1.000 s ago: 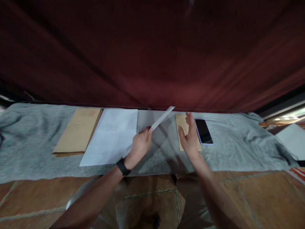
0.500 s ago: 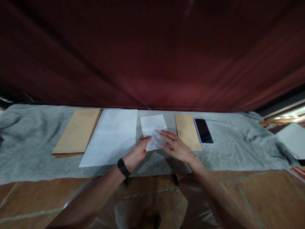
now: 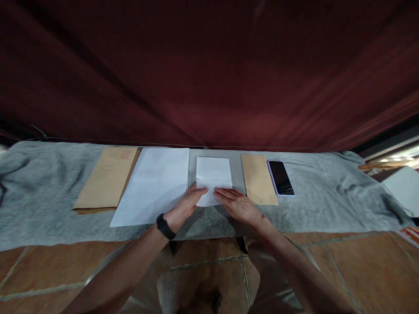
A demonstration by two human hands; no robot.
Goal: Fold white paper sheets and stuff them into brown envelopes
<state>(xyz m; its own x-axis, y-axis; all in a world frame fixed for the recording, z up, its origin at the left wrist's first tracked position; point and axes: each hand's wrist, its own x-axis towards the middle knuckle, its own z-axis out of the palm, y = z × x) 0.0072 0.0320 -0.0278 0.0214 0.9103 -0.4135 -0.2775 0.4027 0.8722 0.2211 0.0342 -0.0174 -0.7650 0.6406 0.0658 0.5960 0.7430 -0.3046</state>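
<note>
A small folded sheet of white paper (image 3: pixel 213 169) lies on the grey cloth straight in front of me, a faint crease running across its middle. At its lower left edge, my left hand (image 3: pixel 187 203), with a black band on the wrist, holds the paper with the thumb on top; its other fingers are partly hidden. My right hand (image 3: pixel 237 205) lies flat over the lower right part of the paper, fingers stretched out and side by side. Close to the left hand is a stack of larger white sheets (image 3: pixel 157 185). A single brown envelope (image 3: pixel 260 179) sits just right of the right hand.
A stack of brown envelopes (image 3: pixel 106 176) is at the left. A phone with a pale purple case (image 3: pixel 280 178) lies right of the single envelope. Grey cloth (image 3: pixel 327 192) covers the narrow surface, and a dark red curtain (image 3: pixel 209 87) hangs behind it.
The folded paper has turned from a slight tilt to nearly straight. My right hand has moved a little left and down and flattened onto it; my left hand has shifted slightly left.
</note>
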